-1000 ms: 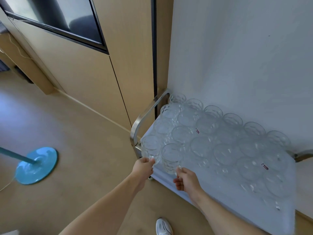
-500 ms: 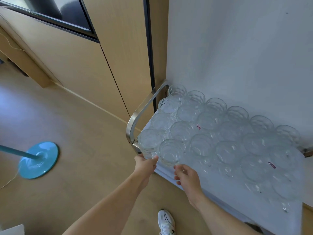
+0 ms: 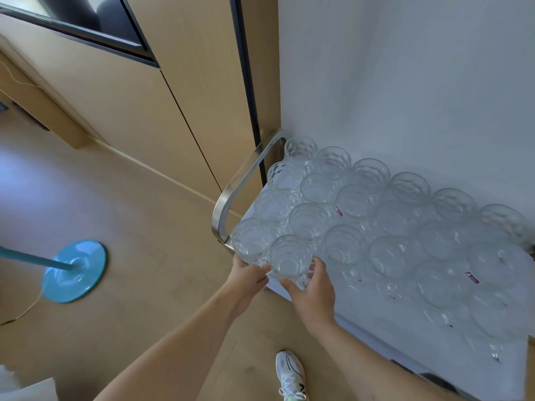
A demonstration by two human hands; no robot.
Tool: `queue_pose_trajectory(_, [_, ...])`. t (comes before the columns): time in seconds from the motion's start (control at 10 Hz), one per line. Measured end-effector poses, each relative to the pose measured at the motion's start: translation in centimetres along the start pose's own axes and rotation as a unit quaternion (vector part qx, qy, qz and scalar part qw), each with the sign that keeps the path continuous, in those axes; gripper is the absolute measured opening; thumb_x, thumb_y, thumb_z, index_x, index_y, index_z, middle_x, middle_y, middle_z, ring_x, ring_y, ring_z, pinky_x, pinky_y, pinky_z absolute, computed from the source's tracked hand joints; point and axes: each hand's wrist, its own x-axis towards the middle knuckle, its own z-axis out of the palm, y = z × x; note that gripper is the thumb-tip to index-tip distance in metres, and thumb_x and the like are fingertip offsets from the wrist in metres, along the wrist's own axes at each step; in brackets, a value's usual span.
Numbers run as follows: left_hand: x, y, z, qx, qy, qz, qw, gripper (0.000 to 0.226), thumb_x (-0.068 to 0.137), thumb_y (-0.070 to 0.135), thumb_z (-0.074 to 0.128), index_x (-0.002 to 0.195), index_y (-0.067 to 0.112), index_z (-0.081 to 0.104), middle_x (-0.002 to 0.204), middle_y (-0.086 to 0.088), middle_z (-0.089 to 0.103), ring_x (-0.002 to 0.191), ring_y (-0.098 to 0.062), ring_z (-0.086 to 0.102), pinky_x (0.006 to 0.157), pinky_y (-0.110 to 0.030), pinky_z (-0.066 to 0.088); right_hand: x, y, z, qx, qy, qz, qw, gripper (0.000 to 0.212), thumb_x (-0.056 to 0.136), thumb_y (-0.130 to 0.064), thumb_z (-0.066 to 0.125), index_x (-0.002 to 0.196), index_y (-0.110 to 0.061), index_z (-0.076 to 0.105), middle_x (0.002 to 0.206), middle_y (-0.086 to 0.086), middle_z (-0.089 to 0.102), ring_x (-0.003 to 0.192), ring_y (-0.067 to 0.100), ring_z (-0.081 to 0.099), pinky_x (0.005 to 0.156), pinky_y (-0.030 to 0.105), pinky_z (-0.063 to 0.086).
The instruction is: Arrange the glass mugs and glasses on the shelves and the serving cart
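Your right hand and left hand both curl round the front glass at the cart's near edge, bare floor left of them, packed glasses beyond reaching the wall, two with red labels too small to read.

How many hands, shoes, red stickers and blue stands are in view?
Hands: 2
Shoe: 1
Red stickers: 2
Blue stand: 1
Total: 6
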Motion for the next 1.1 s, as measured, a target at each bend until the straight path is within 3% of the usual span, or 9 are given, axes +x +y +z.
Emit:
queue_pose_trajectory(0.2, [0.5, -0.3, -0.8, 0.013, 0.009, -0.015, 1.000, 0.062, 0.090, 0.012, 0.072, 0.137, 0.033, 0.037, 0.131, -0.001, 0.064, 0.117, -0.022, 0.065, 0.105, -0.046, 0.051, -0.4, -0.1, 0.3, 0.023, 0.015, 0.014, 1.000, 0.085, 0.071, -0.039, 0.090, 0.139, -0.019, 0.044, 0.134, -0.001, 0.061, 0.121, 0.019, 0.058, 0.096, 0.036, 0.048])
queue_pose_trajectory(0.4, [0.6, 0.2, -1.8, 0.038, 0.064, 0.011, 0.997, 0.044, 0.079, 0.005, 0.083, 0.115, 0.020, 0.062, 0.106, -0.001, 0.076, 0.103, -0.022, 0.071, 0.092, -0.041, 0.057, -1.0, -0.6, 0.2, 0.002, 0.026, 0.005, 1.000, 0.085, 0.077, -0.041, 0.085, 0.146, -0.017, 0.042, 0.143, 0.001, 0.056, 0.133, 0.021, 0.050, 0.105, 0.043, 0.045])
queue_pose_trajectory(0.6, [0.6, 0.7, -2.8, 0.073, 0.035, 0.018, 0.997, 0.038, 0.083, 0.013, 0.081, 0.119, 0.015, 0.067, 0.113, -0.003, 0.074, 0.111, -0.023, 0.068, 0.100, -0.043, 0.055, -2.1, -1.7, 0.9, -0.042, 0.074, -0.018, 0.996, 0.082, 0.080, -0.043, 0.082, 0.147, -0.014, 0.045, 0.140, 0.002, 0.059, 0.131, 0.025, 0.053, 0.106, 0.046, 0.045])
queue_pose_trajectory(0.7, [0.8, 1.1, -3.6, 0.103, 0.024, 0.019, 0.994, 0.051, 0.086, 0.017, 0.079, 0.133, 0.014, 0.060, 0.127, -0.006, 0.067, 0.114, -0.026, 0.066, 0.099, -0.044, 0.055, -2.6, -2.4, 1.3, -0.055, 0.094, 0.005, 0.994, 0.091, 0.079, -0.041, 0.083, 0.153, -0.014, 0.037, 0.147, 0.005, 0.053, 0.135, 0.027, 0.049, 0.110, 0.048, 0.042])
queue_pose_trajectory(0.8, [0.9, 1.5, -4.4, 0.123, 0.017, 0.023, 0.992, 0.056, 0.086, 0.019, 0.079, 0.137, 0.016, 0.056, 0.128, -0.005, 0.065, 0.108, -0.025, 0.067, 0.097, -0.044, 0.056, -2.9, -2.8, 1.7, -0.068, 0.109, 0.022, 0.991, 0.096, 0.078, -0.040, 0.085, 0.155, -0.015, 0.033, 0.148, 0.005, 0.051, 0.135, 0.028, 0.046, 0.110, 0.048, 0.041])
queue_pose_trajectory(0.9, [0.6, 1.8, -5.3, 0.146, 0.020, 0.041, 0.988, 0.053, 0.083, 0.017, 0.080, 0.130, 0.019, 0.056, 0.126, -0.006, 0.065, 0.103, -0.024, 0.067, 0.085, -0.041, 0.059, -3.5, -3.4, 2.1, -0.078, 0.135, 0.041, 0.987, 0.097, 0.077, -0.039, 0.086, 0.154, -0.016, 0.032, 0.148, 0.006, 0.051, 0.136, 0.029, 0.044, 0.109, 0.048, 0.041])
queue_pose_trajectory(1.0, [0.0, 2.2, -6.4, 0.174, 0.024, 0.070, 0.982, 0.063, 0.082, 0.018, 0.081, 0.136, 0.027, 0.049, 0.123, 0.004, 0.061, 0.100, -0.011, 0.062, 0.066, -0.025, 0.049, -4.3, -3.7, 2.5, -0.089, 0.144, 0.040, 0.985, 0.099, 0.076, -0.041, 0.086, 0.155, -0.016, 0.032, 0.149, 0.006, 0.049, 0.137, 0.030, 0.041, 0.110, 0.049, 0.041])
queue_pose_trajectory(1.1, [-0.7, 3.3, -6.6, 0.185, 0.027, 0.093, 0.978, 0.076, 0.082, 0.019, 0.082, 0.146, 0.031, 0.043, 0.125, 0.007, 0.061, 0.106, -0.011, 0.060, 0.078, -0.026, 0.048, -4.7, -4.5, 2.5, -0.099, 0.158, 0.047, 0.981, 0.100, 0.076, -0.043, 0.085, 0.155, -0.016, 0.030, 0.152, 0.006, 0.045, 0.140, 0.031, 0.037, 0.111, 0.049, 0.038])
